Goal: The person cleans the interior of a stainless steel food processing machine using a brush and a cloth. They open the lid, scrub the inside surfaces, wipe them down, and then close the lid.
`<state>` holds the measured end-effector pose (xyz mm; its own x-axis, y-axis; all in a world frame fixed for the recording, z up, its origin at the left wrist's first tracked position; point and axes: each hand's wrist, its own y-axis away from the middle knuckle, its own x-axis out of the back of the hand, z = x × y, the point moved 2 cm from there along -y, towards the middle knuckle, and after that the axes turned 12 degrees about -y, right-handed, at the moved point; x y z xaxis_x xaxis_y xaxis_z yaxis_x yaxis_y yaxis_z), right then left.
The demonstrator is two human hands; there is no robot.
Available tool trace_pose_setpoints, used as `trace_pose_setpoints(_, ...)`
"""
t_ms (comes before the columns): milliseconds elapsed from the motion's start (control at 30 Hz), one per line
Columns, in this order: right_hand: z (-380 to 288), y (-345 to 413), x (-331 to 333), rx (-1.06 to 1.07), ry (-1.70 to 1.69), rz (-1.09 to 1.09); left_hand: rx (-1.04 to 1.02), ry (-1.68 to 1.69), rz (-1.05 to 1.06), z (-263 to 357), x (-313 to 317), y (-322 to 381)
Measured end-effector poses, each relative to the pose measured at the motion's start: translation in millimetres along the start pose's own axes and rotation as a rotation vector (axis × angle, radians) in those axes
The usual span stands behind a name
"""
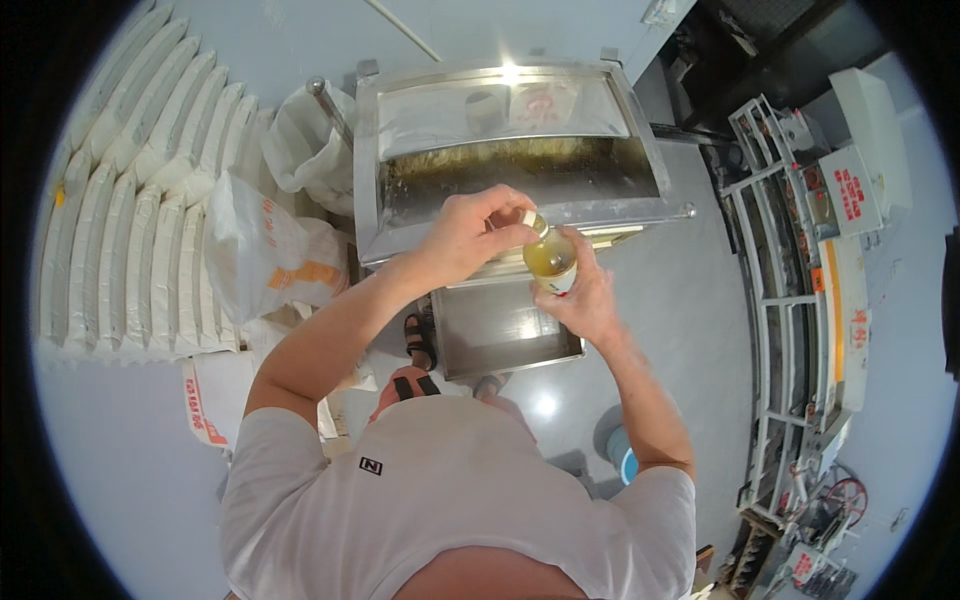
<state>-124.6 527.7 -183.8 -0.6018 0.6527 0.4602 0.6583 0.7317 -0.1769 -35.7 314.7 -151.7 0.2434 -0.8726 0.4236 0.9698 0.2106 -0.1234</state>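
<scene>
My right hand [589, 289] is wrapped around a clear bottle [551, 256] of yellowish liquid, which bears a pale label. The fingers of my left hand [484, 225] grip the bottle's white cap [534, 222] at its mouth; whether the cap is loose from the neck I cannot tell. Both hands are in front of a large stainless steel machine trough [367, 187], near its front rim. Below the bottle is a rectangular metal tray [487, 330] with raised edges.
White sacks [150, 262] are stacked at the left, beside an upright plastic bag [251, 247] and an open white sack [300, 146]. A metal rack [787, 300] runs along the right. A blue bucket [622, 454] stands on the floor at the lower right.
</scene>
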Motion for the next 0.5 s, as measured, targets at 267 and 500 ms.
trace_pose_setpoints(267,-3,51,33,0.056,0.068,-0.021,0.03,-0.215,-0.281,59,-9,11)
trace_pose_setpoints(500,-1,97,55,0.01,-0.114,-0.015,-0.04,-0.265,-0.371,112,-46,26)
